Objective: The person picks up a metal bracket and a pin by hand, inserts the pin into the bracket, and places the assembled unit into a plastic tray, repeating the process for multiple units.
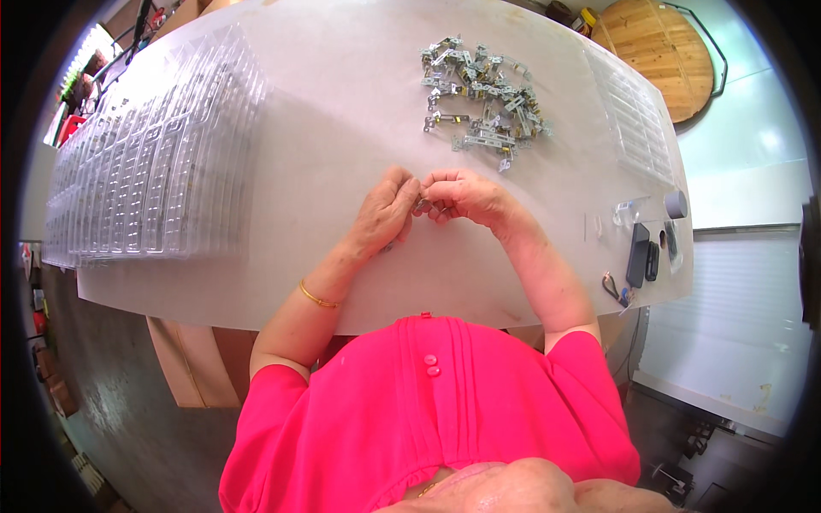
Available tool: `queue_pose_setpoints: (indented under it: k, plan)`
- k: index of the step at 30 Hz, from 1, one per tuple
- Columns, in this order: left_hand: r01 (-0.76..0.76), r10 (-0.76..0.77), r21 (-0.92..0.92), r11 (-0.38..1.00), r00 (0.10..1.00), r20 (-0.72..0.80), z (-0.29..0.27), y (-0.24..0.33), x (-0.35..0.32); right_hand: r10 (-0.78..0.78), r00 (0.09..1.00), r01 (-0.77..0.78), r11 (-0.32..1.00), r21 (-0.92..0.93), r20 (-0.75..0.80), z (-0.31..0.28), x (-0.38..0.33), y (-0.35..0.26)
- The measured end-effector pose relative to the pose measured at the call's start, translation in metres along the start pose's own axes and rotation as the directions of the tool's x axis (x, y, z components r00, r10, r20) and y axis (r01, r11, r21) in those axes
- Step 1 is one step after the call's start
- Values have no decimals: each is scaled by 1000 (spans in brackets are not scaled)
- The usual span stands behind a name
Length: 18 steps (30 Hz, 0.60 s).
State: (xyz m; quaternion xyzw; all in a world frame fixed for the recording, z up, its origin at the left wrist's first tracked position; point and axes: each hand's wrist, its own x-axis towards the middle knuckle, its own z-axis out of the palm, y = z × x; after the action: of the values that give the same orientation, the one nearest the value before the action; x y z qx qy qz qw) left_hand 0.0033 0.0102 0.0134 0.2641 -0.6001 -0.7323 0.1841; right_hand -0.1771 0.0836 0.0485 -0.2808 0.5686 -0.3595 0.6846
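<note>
My hands meet over the middle of the table, both with their fingers closed. Between the fingertips is a small metal fitting (421, 206), mostly covered, so its exact kind is hidden. My left hand (385, 209) pinches it from the left, and a bit of silvery metal (387, 247) shows below that palm. From the other side my right hand (466, 197) grips the same fitting with curled fingers. Beyond the hands lies a loose pile of silvery metal fittings (487, 98), flat plates and brackets with some brass-coloured parts.
At left rises a tall stack of clear plastic trays (162, 162) with small compartments. Another clear tray (631, 115) lies at far right. Near the right edge are a roll of grey tape (676, 203), a black case (637, 255) and a cord (612, 287).
</note>
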Motion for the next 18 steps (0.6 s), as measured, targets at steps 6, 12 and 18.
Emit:
queue_pose_setpoints:
  k: [6, 12, 18]
  plan:
    - [-20, 19, 40, 999, 1000, 10, -1, 2, -1, -42, 995, 43, 999, 10, -92, 4, 10, 9]
    - [-252, 263, 144, 957, 963, -58, 3, -7, 2, -59, 990, 62, 998, 26, -126, 12, 16, 5]
    - [-81, 82, -11, 997, 997, 16, -4, 1, -4, -339, 882, 370, 928, 35, -326, 17, 12, 0]
